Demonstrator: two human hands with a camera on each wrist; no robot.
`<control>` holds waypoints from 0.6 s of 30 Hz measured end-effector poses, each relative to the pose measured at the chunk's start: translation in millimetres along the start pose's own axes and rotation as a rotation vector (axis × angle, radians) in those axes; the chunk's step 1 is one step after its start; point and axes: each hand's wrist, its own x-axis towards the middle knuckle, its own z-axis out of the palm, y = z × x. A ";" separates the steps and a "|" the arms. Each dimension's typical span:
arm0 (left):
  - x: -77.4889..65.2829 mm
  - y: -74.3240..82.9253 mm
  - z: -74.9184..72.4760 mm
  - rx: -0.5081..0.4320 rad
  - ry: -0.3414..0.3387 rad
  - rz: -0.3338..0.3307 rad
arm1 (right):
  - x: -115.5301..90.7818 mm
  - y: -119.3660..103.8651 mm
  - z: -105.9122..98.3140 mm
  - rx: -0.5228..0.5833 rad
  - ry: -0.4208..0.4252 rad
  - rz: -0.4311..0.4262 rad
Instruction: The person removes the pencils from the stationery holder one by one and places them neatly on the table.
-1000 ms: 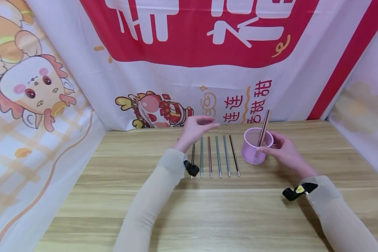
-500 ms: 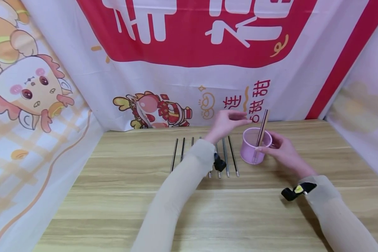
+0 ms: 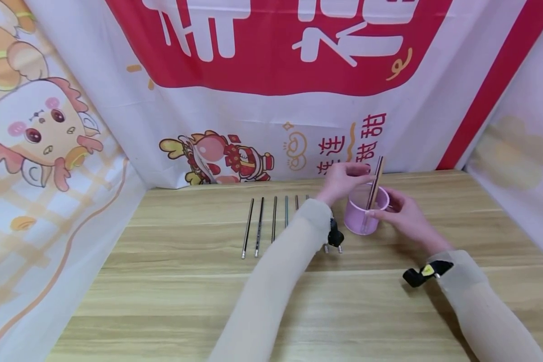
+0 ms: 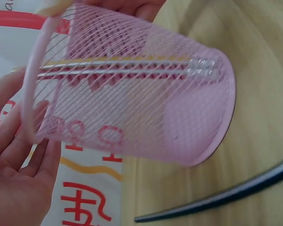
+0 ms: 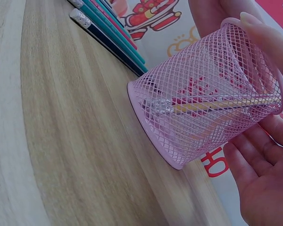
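Observation:
A pink mesh pencil cup [image 3: 357, 221] stands upright, my right hand [image 3: 402, 216] gripping it from the right with the thumb in front and fingers behind. Pencils [image 3: 373, 186], one dark red and one yellow, lean inside it with their eraser ends [image 4: 203, 68] down, as the left wrist view shows through the mesh. My left hand [image 3: 344, 180] hovers over the cup's left rim, thumb and fingers apart around no visible object. Its fingertips come right up to the upper part of the leaning pencils.
Left of the cup, several pencils [image 3: 247, 229] lie side by side on the wooden table [image 3: 172, 291], erasers toward me; my left forearm covers some. The nearest dark pencil [image 5: 108, 42] lies close to the cup base. A printed cloth [image 3: 235, 110] hangs behind.
My left hand has moved right, from above the row of pencils to the cup's rim beside the standing pencils. My right hand keeps its grip on the cup.

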 end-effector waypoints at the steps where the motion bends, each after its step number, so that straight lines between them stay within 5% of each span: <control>1: -0.4 -0.5 2.1 -0.001 0.002 -0.002 | 0.1 0.1 -0.1 -0.003 -0.002 0.003; 18: -3.9 -11.3 16.1 0.032 0.016 0.002 | 1.1 1.9 1.1 -0.030 0.007 -0.006</control>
